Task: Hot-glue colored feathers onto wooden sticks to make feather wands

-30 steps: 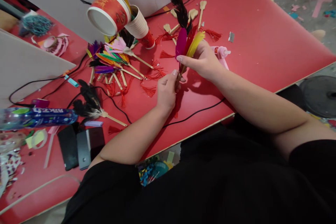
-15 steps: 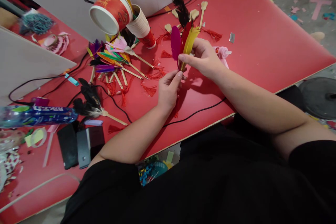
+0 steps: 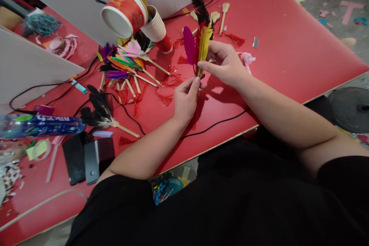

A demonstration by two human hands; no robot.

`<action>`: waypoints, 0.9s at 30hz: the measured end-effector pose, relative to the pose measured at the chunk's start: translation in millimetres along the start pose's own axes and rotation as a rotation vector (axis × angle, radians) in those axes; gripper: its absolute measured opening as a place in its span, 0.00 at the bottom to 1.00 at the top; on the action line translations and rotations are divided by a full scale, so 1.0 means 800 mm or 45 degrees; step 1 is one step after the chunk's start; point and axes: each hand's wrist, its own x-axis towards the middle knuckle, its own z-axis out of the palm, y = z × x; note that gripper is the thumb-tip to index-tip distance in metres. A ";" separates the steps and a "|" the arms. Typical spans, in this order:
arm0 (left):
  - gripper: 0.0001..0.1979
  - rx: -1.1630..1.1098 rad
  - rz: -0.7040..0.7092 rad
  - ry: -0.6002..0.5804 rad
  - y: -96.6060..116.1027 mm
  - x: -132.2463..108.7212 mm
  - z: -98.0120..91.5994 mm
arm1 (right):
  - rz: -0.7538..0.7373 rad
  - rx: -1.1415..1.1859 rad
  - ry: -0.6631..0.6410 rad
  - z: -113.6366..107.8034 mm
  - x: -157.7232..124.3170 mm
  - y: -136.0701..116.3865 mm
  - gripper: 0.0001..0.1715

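Note:
A small feather fan with purple, red and yellow feathers is upright above the red table. My left hand [image 3: 186, 98] is closed around its lower end, thumb on top; the handle is mostly hidden and a red tassel hangs below. My right hand [image 3: 223, 63] pinches the yellow feather [image 3: 205, 44] near its base with thumb and fingers. The purple feather [image 3: 189, 45] leans out to the left. Finished-looking feather fans [image 3: 127, 63] with wooden handles and red tassels lie in a pile left of my hands. Behind the feathers are bare wooden fan sticks [image 3: 224, 17].
A red paper bucket [image 3: 123, 11] and stacked paper cups [image 3: 155, 29] stand at the back. Right of my hand lies a pink glue bottle [image 3: 246, 59]. A black feather fan [image 3: 100, 111], a bottle [image 3: 43, 126] and phones [image 3: 92, 161] are at left. A black cable [image 3: 216, 123] crosses the table.
The yellow feather has turned more upright and shifted slightly left, closer to the red one. The purple feather tilts further left. Both hands stay in nearly the same place.

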 end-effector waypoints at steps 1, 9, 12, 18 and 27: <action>0.21 0.005 0.012 -0.001 0.001 0.000 0.000 | -0.005 -0.034 0.009 -0.001 0.000 0.001 0.35; 0.20 0.120 -0.074 0.068 0.012 -0.002 0.005 | -0.064 -0.106 0.044 -0.006 0.002 0.005 0.28; 0.19 0.125 -0.090 0.076 0.015 -0.003 0.006 | -0.062 -0.079 0.045 -0.005 0.001 0.005 0.28; 0.21 0.128 -0.080 0.076 0.017 -0.003 0.006 | -0.037 -0.014 0.107 0.004 -0.005 -0.002 0.32; 0.19 0.046 -0.024 0.061 0.009 -0.002 0.004 | 0.040 0.128 0.096 0.011 -0.004 -0.009 0.33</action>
